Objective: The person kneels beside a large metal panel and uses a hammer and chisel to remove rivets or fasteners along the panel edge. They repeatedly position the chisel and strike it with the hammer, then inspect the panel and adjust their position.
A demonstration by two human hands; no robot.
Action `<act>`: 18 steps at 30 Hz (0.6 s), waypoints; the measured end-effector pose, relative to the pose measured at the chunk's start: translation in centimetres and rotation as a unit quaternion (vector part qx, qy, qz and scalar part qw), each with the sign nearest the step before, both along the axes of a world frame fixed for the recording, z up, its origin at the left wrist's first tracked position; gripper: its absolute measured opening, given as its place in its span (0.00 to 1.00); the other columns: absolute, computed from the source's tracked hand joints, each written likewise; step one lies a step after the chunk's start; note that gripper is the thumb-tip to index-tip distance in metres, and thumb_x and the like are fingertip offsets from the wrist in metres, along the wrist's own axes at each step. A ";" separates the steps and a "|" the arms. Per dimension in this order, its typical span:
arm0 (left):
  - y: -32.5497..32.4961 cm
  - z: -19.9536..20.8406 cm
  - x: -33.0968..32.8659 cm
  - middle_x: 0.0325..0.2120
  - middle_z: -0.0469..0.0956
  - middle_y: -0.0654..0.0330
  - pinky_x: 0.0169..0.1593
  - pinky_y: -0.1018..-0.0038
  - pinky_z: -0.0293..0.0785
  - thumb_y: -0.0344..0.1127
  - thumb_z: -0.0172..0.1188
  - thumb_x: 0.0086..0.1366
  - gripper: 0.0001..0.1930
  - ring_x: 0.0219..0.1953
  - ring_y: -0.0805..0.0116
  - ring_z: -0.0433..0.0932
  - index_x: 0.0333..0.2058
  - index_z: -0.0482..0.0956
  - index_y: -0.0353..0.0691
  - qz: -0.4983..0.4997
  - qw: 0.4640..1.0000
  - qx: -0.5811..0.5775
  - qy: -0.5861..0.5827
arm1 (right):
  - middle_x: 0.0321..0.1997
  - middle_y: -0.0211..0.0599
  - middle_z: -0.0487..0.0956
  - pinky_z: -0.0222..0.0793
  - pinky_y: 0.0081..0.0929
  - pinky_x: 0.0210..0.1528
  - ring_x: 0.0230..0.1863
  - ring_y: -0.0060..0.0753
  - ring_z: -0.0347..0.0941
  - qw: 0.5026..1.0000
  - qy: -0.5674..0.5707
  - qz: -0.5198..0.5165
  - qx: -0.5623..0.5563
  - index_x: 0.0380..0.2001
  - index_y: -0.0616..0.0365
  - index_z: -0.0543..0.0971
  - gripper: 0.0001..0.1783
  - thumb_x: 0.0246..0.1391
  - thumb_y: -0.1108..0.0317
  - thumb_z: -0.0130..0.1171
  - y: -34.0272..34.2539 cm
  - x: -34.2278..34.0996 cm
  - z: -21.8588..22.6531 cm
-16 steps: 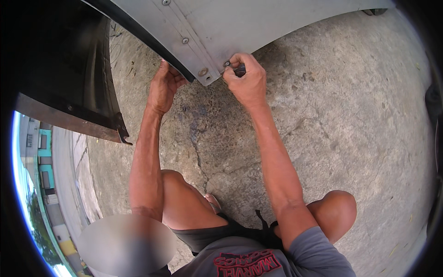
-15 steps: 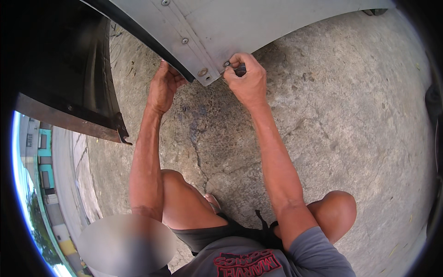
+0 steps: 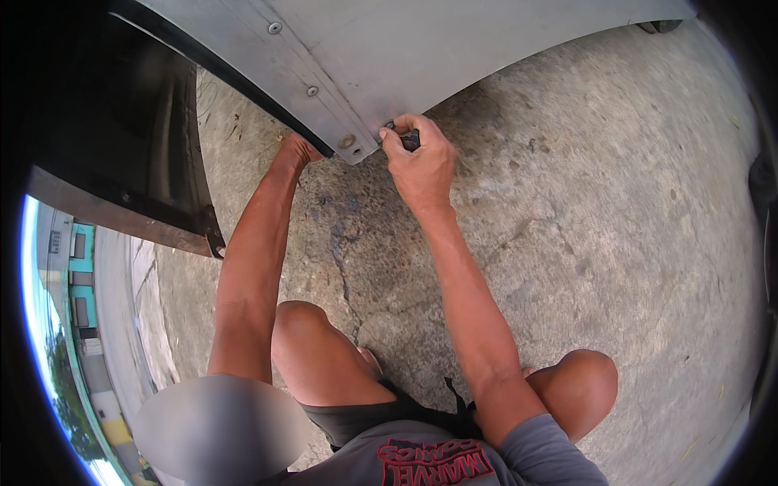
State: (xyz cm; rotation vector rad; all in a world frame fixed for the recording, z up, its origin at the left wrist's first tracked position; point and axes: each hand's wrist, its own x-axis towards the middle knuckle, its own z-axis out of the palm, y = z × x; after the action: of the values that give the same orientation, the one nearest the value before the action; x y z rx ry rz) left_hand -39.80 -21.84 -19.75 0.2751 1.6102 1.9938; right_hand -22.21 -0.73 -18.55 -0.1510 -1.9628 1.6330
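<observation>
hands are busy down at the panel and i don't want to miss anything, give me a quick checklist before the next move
1. Small dark object secured: ok, held in the curled fingers of the right hand.
2. Right hand in clear view: ok, beside the lower corner of the grey panel.
3. Left hand fully in sight: not ok, fingers partly hidden at the black edge strip.
4. Left hand's grip: cannot tell, its fingertips do not show.
5. Round fasteners up the panel: ok, two sit in a row above the corner.
6. Small corner hole filled: cannot tell, too small to judge.
</observation>
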 end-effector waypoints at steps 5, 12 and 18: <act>-1.3 -3.8 -1.1 0.64 0.74 0.57 0.68 0.58 0.68 0.55 0.49 0.76 0.28 0.63 0.58 0.74 0.67 0.70 0.45 -0.147 0.951 0.233 -0.140 | 0.32 0.40 0.85 0.78 0.33 0.35 0.31 0.34 0.82 0.999 0.029 -0.042 0.019 0.38 0.65 0.84 0.12 0.53 0.69 0.72 -0.3 -0.3 0.0; -3.1 -7.5 -1.2 0.66 0.72 0.59 0.70 0.60 0.67 0.53 0.50 0.75 0.29 0.65 0.58 0.73 0.68 0.68 0.47 -0.217 0.913 0.308 -0.159 | 0.34 0.41 0.85 0.78 0.34 0.36 0.32 0.35 0.83 0.997 0.045 -0.056 0.032 0.38 0.64 0.84 0.12 0.54 0.69 0.72 -0.9 -0.2 -0.1; -3.2 -6.7 -0.5 0.61 0.78 0.57 0.65 0.57 0.76 0.53 0.54 0.74 0.27 0.59 0.57 0.79 0.64 0.72 0.46 -0.079 0.994 0.026 0.071 | 0.35 0.40 0.85 0.78 0.34 0.36 0.33 0.33 0.83 0.995 0.063 -0.074 0.031 0.39 0.63 0.84 0.11 0.54 0.69 0.72 -1.1 -0.2 -0.7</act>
State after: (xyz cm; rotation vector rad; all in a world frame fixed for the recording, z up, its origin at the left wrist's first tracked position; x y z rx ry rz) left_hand -40.25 -25.08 -26.41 0.5578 1.5713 1.9333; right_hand -22.44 -1.81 -19.24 -0.1610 -1.8586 1.4505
